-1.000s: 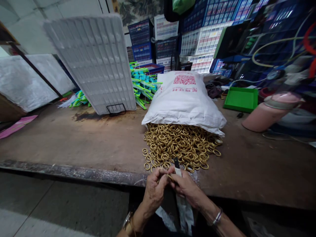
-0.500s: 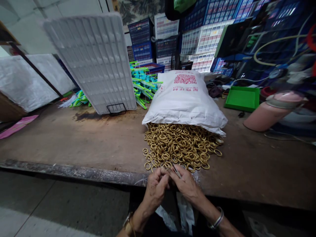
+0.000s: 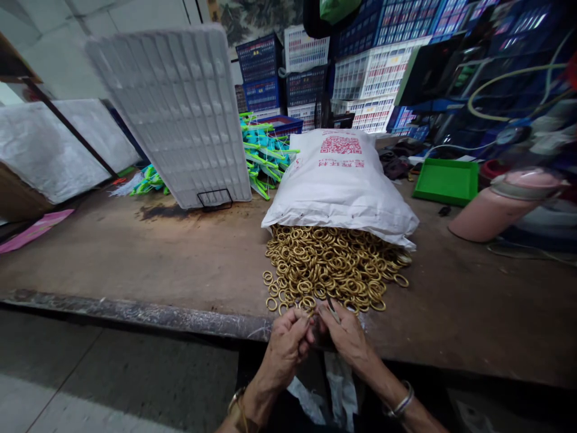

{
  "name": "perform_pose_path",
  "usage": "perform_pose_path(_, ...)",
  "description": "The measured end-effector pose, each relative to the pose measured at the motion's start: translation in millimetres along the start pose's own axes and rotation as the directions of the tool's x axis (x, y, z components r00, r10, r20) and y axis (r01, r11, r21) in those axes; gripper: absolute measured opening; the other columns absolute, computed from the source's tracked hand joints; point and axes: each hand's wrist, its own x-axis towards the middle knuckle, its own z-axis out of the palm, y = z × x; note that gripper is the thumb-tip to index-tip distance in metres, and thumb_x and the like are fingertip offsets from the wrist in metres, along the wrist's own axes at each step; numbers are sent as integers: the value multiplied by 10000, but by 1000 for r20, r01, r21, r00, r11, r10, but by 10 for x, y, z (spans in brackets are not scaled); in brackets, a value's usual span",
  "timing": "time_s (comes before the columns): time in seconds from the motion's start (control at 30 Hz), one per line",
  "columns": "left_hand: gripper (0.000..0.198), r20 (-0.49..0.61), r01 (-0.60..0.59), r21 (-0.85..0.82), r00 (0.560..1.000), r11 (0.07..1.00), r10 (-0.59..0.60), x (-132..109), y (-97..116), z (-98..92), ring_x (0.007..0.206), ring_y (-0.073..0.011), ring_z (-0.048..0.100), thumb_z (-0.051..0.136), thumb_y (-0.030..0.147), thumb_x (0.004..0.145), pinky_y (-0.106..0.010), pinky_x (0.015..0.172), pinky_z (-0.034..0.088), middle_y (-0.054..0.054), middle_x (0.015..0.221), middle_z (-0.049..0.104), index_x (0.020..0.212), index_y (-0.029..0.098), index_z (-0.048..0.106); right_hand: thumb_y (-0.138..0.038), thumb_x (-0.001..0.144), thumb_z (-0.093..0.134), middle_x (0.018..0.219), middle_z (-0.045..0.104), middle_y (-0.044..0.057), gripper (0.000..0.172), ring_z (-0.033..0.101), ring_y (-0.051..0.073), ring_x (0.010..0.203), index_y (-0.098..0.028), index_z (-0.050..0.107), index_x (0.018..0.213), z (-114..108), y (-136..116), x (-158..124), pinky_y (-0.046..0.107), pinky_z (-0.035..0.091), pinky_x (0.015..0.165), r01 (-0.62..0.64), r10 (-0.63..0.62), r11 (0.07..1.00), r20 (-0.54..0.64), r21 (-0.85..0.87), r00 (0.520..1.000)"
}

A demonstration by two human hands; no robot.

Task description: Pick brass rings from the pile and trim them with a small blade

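Note:
Both hands meet at the front edge of the table, just in front of a heap of gold-coloured rings. My left hand is closed in a pinch, with what looks like one gold ring at its fingertips. Close beside it, my right hand is closed around a slim pointed tool with a dark tip, whose exact kind is not clear. The rings spill out from the mouth of a white woven sack with red print, lying on the table.
A pale ribbed panel leans on a black wire stand. Bright green and blue plastic pieces lie behind it. To the right are a green tray and a pink bottle. Stacked crates stand behind the table.
My hands have drawn slightly apart at the fingertips, and a gold ring shows more clearly at my left fingers. The tool stays in my right hand. The whole view has shifted slightly.

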Motion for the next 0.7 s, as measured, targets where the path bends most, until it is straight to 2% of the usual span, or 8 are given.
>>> perform_pose_path(0.07, 347, -37, -5, 33, 999, 999, 6, 7, -1, -3, 344, -9, 222, 547, 496, 711, -168, 340, 131, 69, 522, 435, 719, 159, 464, -336, 784, 375, 543, 482, -21, 232, 434, 119, 521, -203, 465, 616, -20, 16, -26, 237, 332, 527, 81, -79, 988, 22, -130, 997)
perform_pose_path(0.17, 344, -35, -35, 84, 999, 996, 38, 17, -12, -14, 355, -14, 240, 544, 495, 712, -170, 357, 146, 64, 526, 452, 721, 162, 456, -192, 736, 373, 590, 525, -8, 127, 453, 124, 541, -209, 480, 669, -29, 15, -74, 233, 318, 523, 197, -162, 943, 147, -267, 976)
perform_pose_path(0.27, 325, -32, -79, 144, 996, 986, 84, 18, -27, -20, 373, -22, 252, 535, 474, 726, -176, 379, 167, 62, 519, 438, 689, 160, 458, -86, 655, 346, 616, 554, 5, 191, 486, 135, 566, -208, 481, 712, -17, 2, -99, 236, 316, 536, 246, -182, 895, 198, -373, 963)
perform_pose_path(0.47, 301, -20, -179, 219, 982, 959, 188, 5, -62, -47, 383, -29, 254, 492, 421, 775, -185, 398, 191, 65, 497, 392, 637, 155, 470, -45, 590, 359, 651, 592, 22, 293, 531, 152, 585, -190, 484, 813, 31, 27, -105, 242, 298, 528, 215, -113, 798, 211, -563, 971)
perform_pose_path(0.6, 277, -12, -121, 173, 992, 977, 125, -107, -23, -45, 376, -25, 239, 487, 408, 789, -175, 385, 179, 69, 489, 381, 677, 155, 472, -48, 634, 386, 674, 608, 41, 289, 542, 157, 592, -174, 489, 873, 24, 23, -60, 246, 259, 515, 199, -104, 748, 185, -634, 977)
perform_pose_path(0.7, 256, 67, -76, 111, 995, 991, 69, -235, 32, -20, 362, -23, 248, 496, 408, 789, -168, 367, 171, 61, 485, 427, 756, 154, 488, -53, 690, 385, 652, 602, 45, 228, 539, 149, 565, -172, 500, 847, -25, 20, 37, 244, 231, 502, 124, -48, 708, 127, -696, 991)
